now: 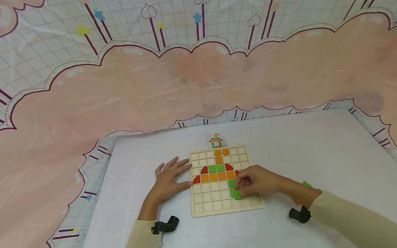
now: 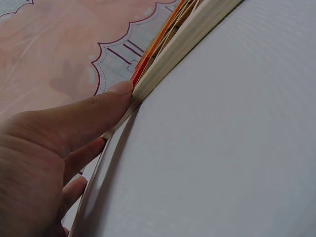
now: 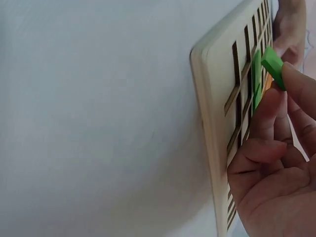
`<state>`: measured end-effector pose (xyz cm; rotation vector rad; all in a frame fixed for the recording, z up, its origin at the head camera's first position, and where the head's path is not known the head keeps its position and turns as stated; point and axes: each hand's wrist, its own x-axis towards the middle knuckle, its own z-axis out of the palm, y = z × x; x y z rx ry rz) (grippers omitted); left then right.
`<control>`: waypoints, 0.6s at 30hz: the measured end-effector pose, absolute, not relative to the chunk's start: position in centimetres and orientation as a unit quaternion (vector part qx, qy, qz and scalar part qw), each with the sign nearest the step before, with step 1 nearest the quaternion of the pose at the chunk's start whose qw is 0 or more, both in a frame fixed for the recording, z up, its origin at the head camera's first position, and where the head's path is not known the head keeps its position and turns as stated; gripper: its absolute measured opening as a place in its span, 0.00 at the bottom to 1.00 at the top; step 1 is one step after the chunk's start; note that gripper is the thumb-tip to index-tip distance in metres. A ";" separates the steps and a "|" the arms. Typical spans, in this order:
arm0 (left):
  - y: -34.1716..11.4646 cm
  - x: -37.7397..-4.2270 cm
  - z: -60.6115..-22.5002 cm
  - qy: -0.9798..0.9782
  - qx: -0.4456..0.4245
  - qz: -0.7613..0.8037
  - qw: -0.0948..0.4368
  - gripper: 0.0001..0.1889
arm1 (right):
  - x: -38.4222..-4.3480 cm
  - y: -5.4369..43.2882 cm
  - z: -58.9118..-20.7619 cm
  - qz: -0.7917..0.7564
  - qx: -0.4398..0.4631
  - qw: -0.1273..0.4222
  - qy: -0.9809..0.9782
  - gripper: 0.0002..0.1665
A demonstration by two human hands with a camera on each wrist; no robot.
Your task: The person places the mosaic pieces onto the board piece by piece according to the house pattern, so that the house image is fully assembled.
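Note:
A square wooden grid board (image 1: 203,208) lies on the white table. Its cells hold orange circles (image 1: 218,153), orange squares (image 1: 213,176), green squares (image 1: 212,168) and red rounded pieces (image 1: 204,170). At the board's left edge is my left hand (image 1: 167,181), fingers spread, with fingertips and thumb (image 2: 111,98) touching the side. Over the lower right cells, my right hand (image 1: 262,180) pinches a green square tile (image 3: 274,68) between thumb and fingers. That tile is tilted above the board in the right wrist view, beside green pieces (image 3: 256,74) lying in the grid.
A small picture card (image 1: 216,140) with a coloured figure on a grid lies just beyond the board. Loose green (image 1: 307,184) and orange pieces (image 1: 296,201) lie partly hidden by the right forearm. A patterned cloth (image 1: 149,89) hangs behind the table.

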<state>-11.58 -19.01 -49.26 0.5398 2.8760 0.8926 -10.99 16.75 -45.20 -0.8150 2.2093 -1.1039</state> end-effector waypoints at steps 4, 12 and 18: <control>-19.0 -11.6 -49.4 0.939 0.179 0.291 0.038 0.34 | -10.6 16.1 -45.3 -0.411 -0.301 0.272 0.816 0.06; -19.0 -11.6 -49.3 0.939 0.180 0.289 0.038 0.34 | -10.2 15.5 -45.3 -0.403 -0.290 0.273 0.824 0.06; -19.1 -11.6 -49.3 0.939 0.179 0.292 0.039 0.34 | -9.8 15.3 -45.2 -0.388 -0.290 0.269 0.833 0.06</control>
